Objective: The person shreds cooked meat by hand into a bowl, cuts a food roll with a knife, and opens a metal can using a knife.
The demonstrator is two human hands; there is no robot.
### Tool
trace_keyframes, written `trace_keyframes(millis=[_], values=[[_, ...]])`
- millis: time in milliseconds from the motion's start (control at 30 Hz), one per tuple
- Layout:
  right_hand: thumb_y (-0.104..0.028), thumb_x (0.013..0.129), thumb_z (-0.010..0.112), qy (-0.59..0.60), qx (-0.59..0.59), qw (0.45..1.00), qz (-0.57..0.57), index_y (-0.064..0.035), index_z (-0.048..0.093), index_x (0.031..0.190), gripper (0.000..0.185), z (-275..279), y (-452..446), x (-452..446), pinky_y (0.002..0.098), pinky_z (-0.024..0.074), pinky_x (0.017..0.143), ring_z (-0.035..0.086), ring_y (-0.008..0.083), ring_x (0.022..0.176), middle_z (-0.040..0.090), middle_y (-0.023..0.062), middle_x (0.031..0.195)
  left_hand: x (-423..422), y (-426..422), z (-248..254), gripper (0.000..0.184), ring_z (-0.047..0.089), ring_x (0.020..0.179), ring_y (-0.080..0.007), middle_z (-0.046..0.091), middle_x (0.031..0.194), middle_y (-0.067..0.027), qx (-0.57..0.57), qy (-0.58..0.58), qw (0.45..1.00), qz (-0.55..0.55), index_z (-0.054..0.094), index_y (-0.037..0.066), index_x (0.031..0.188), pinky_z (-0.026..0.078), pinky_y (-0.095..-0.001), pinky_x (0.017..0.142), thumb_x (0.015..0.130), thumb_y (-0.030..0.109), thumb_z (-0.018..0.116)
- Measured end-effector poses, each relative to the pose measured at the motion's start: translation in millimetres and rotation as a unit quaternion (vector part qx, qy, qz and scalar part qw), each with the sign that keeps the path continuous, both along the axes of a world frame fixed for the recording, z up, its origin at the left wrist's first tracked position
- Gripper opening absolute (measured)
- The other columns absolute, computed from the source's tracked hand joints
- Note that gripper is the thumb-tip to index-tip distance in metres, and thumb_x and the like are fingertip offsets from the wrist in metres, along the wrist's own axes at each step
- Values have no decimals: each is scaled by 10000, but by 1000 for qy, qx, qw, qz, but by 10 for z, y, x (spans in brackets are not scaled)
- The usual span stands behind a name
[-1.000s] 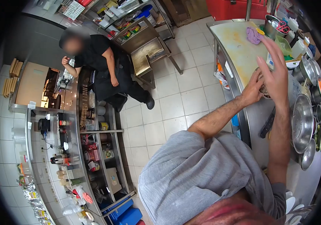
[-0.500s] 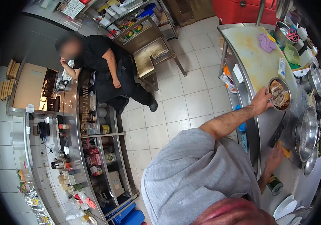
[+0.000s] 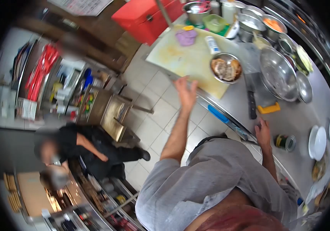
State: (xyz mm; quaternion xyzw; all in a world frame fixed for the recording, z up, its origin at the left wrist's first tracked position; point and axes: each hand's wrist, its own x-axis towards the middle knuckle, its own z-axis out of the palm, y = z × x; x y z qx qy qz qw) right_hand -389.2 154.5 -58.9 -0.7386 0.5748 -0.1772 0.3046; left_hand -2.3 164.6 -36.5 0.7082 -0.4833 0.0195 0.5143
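Observation:
Over the near edge of the cutting board [image 3: 172, 54] my left hand [image 3: 187, 92] is open, fingers apart, holding nothing. A metal bowl [image 3: 229, 82] with cooked, browned meat [image 3: 224, 70] in it sits on the board's right part, apart from that hand. My right hand [image 3: 263, 133] is by the counter's front edge, fingers loosely spread and holding nothing I can see. Nearest to it are a knife with a black handle [image 3: 252, 107] and a yellow handle-shaped piece [image 3: 269, 108]. A can [image 3: 285, 142] stands to its right.
Large metal bowls [image 3: 278, 73] and a tub of orange food [image 3: 273, 25] line the back. White plates [image 3: 318, 142] lie at right. A purple cloth [image 3: 186, 37] and white bottle [image 3: 212, 45] lie on the board. A person in black [image 3: 95, 150] sits at left.
My left hand has let go of the meat bowl and drawn back toward the counter edge, opening. The bowl now rests on the board. The view has swung toward the counter.

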Motion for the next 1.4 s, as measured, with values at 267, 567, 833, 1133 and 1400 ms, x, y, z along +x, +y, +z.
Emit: trace_keyframes(millis=[267, 567, 833, 1133, 1400], values=[[-62, 766, 622, -3, -136, 991, -2, -14, 488, 1204, 461, 238, -21, 434, 408, 378, 928, 452, 354, 1075, 475, 189, 1118, 913, -966, 194, 425, 424, 1098, -379, 453, 1177, -198, 45, -99, 994, -16, 510, 7, 1152, 363, -443, 933, 785, 163, 659], [39, 694, 561, 115, -129, 979, -110, -50, 412, 1279, 610, -118, -390, 1029, 457, 389, 932, 424, 433, 1102, 417, 267, 1184, 1522, -2455, 116, 665, 285, 1227, -383, 271, 1395, -166, 221, -184, 958, -15, 503, 107, 1227, 301, -532, 994, 673, 403, 721], [-14, 705, 522, 120, -3, 957, -263, -121, 389, 1308, 627, 178, -134, 1162, 444, 449, 845, 543, 394, 999, 530, 207, 1119, 2045, -2661, -1, 517, 373, 1105, -385, 443, 1218, -172, 294, -259, 900, -188, 563, 68, 1142, 323, -452, 958, 698, 310, 671], [-45, 693, 547, 124, -1, 939, -322, -120, 408, 1313, 640, -28, 601, 1003, 433, 440, 838, 566, 359, 986, 551, 193, 1133, 2335, -1033, 149, 359, 439, 998, -332, 471, 1099, -126, 241, -143, 905, -320, 623, 50, 956, 422, -435, 868, 611, 74, 720], [-8, 752, 563, -80, 19, 931, -356, 7, 429, 1280, 545, 117, 1495, 1057, 324, 446, 775, 574, 229, 919, 588, 135, 1068, 2642, -1123, 409, 354, 413, 1082, -341, 491, 1075, -153, 77, 28, 996, -42, 604, 55, 960, 368, -440, 906, 667, 198, 741]])
